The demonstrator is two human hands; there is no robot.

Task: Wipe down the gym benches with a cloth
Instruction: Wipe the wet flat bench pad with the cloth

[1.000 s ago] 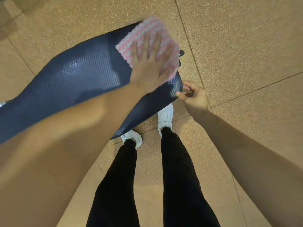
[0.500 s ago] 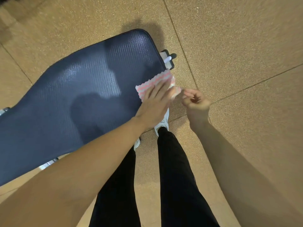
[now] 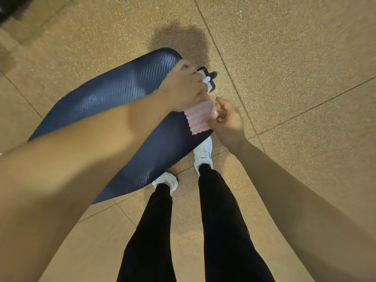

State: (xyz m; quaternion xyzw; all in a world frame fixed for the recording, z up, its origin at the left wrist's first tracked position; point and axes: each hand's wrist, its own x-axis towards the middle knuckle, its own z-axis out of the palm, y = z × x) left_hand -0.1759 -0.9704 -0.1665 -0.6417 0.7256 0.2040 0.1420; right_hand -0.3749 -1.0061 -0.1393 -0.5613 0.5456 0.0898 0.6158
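Head view: the left hand [image 3: 183, 86] is seen just right of the frame's centre, with its back to the camera and its fingers curled over the upper part of the pink-and-white striped cloth [image 3: 200, 117], which is gripped there. The cloth is draped over the right edge of the dark blue padded desk [image 3: 122, 94], and its lower part lies on the pad close to the rim. The right hand [image 3: 225, 121] is held just beside the cloth with its fingers loosely curled. Whether the cloth's edge is pinched by it or only touched cannot be told.

Several failures can be expected from here. If the cloth is being passed or refolded between the hands, it could be dropped to the floor [image 3: 284, 58] because so little of it is supported by the pad, and floor grit would then be carried back onto the desk. The black bracket [image 3: 207, 79] with its white cap sits right against the left hand, so the cloth could be snagged on it or the knuckles knocked during a stroke. With the cloth bunched under curled fingers, little of it would be pressed flat, and streaks or missed strips could be left. The long stretch of pad toward the lower left could be skipped.
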